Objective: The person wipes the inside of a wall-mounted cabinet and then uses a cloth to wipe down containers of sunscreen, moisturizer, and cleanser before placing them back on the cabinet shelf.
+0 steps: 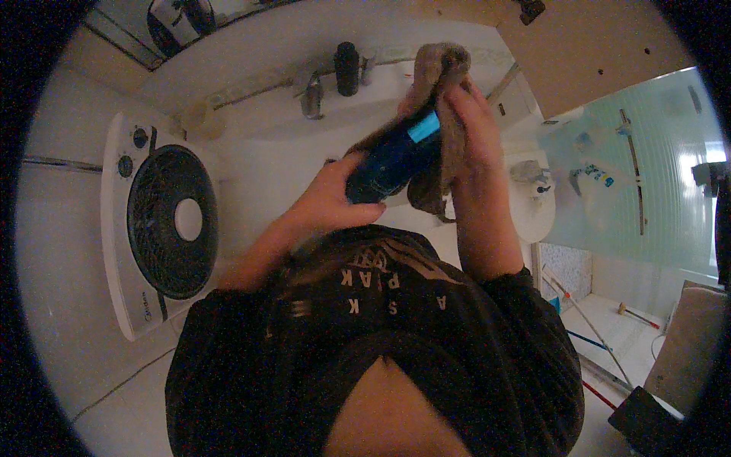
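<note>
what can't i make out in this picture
Head view: far end of the dark blue cylindrical container, covered by brown cloth.
Head view: most fingers of the left hand, behind the container.
Head view: the rounded black-and-white object, upper left, cut off by the top edge.

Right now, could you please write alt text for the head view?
A person's left hand grips a dark blue cylindrical container while the right hand holds a brown cloth against it. A white appliance with a round black grille is at the left.
</note>
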### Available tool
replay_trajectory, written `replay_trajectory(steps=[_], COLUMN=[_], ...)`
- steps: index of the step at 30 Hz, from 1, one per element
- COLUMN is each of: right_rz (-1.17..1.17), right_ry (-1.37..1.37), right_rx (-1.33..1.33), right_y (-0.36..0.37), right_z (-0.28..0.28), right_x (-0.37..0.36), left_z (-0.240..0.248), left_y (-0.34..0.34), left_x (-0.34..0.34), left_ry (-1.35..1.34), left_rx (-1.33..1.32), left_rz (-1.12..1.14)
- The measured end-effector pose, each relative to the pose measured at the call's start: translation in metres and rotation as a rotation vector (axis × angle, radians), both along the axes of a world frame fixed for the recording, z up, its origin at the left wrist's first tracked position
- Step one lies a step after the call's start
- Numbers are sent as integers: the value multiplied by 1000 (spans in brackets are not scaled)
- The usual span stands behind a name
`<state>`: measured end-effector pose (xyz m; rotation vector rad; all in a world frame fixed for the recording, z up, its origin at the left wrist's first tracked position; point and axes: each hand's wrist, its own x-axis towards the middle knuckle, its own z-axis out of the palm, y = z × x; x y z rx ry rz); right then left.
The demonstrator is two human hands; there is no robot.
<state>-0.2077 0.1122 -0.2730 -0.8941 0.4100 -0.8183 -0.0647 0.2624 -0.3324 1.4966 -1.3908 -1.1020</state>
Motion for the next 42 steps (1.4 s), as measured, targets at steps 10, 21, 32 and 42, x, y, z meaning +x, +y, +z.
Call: replay_trajectory(steps=[10,21,32,42], right_rz=[-121,-210,-219,143], right_ry=[-165,392,244,-238], right_rx=[-205,-656,-523,-96], right_y=[7,43,41,17], right_z=[-26,-46,-41,-5], right_x=[21,24,39,25], left_z=[2,2,5,9], left_y=[-6,-18,-18,-10], left_x=[-22,-34,-29,-5], left_ry=[272,4,-148,381], left_rx=[-18,-219,-154,133], left_rz=[280,409,416,-105])
